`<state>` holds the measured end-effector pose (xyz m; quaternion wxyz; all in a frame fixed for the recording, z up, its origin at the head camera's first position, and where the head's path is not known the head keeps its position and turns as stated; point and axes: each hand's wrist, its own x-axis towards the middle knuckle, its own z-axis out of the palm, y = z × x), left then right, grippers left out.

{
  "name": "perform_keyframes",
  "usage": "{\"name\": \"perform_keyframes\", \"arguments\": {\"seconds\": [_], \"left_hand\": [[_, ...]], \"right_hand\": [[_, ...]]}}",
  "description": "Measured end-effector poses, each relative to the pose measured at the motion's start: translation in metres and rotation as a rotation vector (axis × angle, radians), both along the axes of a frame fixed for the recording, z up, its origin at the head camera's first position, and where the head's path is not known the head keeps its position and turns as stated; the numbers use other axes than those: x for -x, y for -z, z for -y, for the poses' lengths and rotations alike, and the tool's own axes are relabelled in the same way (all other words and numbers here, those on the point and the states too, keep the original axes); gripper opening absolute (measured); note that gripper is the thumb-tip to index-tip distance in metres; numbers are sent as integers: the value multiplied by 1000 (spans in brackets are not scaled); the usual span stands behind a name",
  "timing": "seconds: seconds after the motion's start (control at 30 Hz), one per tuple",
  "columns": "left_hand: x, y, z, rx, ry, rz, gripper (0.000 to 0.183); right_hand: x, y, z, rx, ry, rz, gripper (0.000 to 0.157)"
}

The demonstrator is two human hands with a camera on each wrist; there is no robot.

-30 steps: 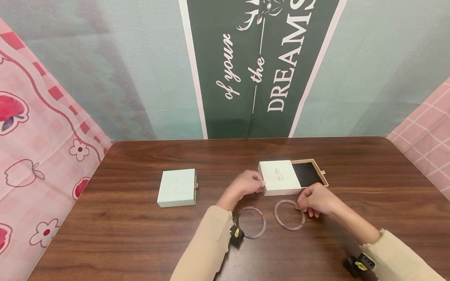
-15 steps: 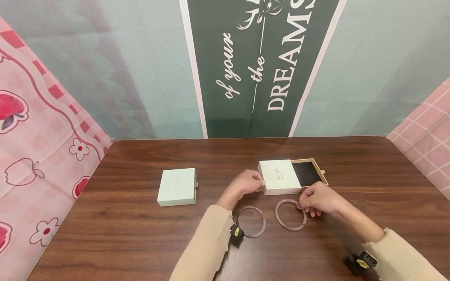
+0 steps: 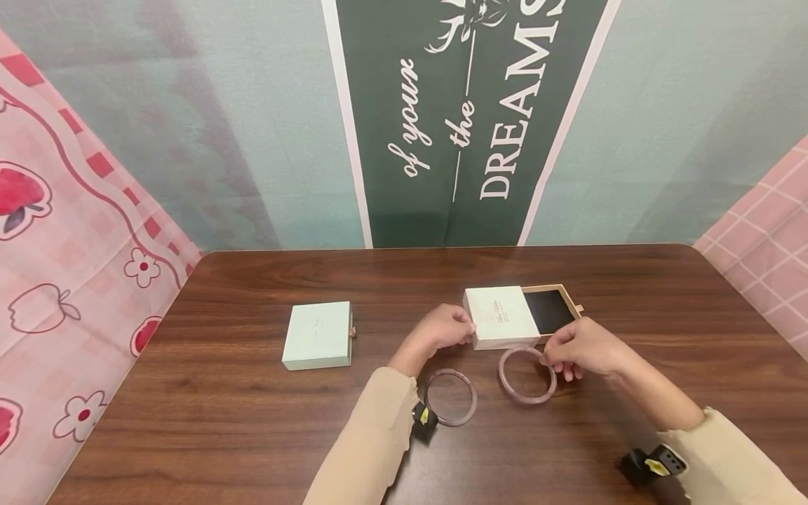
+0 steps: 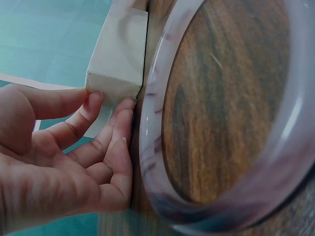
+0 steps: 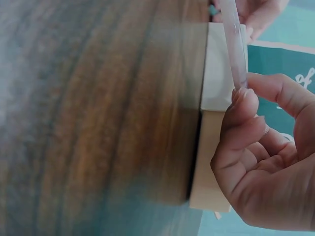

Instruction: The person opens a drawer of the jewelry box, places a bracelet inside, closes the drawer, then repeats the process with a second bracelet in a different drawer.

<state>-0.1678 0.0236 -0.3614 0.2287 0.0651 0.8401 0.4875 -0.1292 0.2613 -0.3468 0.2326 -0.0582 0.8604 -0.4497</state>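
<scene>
A white sliding jewelry box (image 3: 501,319) lies on the table with its black-lined drawer (image 3: 550,313) pulled out to the right. My left hand (image 3: 440,328) holds the box at its left near corner, thumb and index fingertips on the edge in the left wrist view. Between thumb and index finger, my right hand (image 3: 586,346) pinches a pale purple bangle (image 3: 529,401) by its right side. This bangle appears raised off the table, near the box's front. A second, similar bangle (image 3: 466,421) lies by the left forearm; it looms large in the left wrist view.
A closed pale green box (image 3: 318,335) with a small pull tab sits at the left on the brown wooden table (image 3: 208,421). Printed cloths (image 3: 271,126) hang behind and beside the table.
My right hand has moved a little right and away from me, lifting the bangle with it. The left hand, box and other bangle have stayed put.
</scene>
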Motion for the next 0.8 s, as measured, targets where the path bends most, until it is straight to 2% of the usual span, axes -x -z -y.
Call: {"name": "perform_keyframes", "arguments": {"seconds": [0.33, 0.6, 0.8], "left_hand": [[0, 2, -1, -3, 9, -9, 15], [0, 2, 0, 1, 8, -8, 15], [0, 1, 0, -3, 5, -2, 15]], "right_hand": [[4, -10, -16, 81, 32, 1, 19], [6, -18, -28, 142, 67, 13, 11], [9, -21, -38, 198, 91, -15, 7]]}}
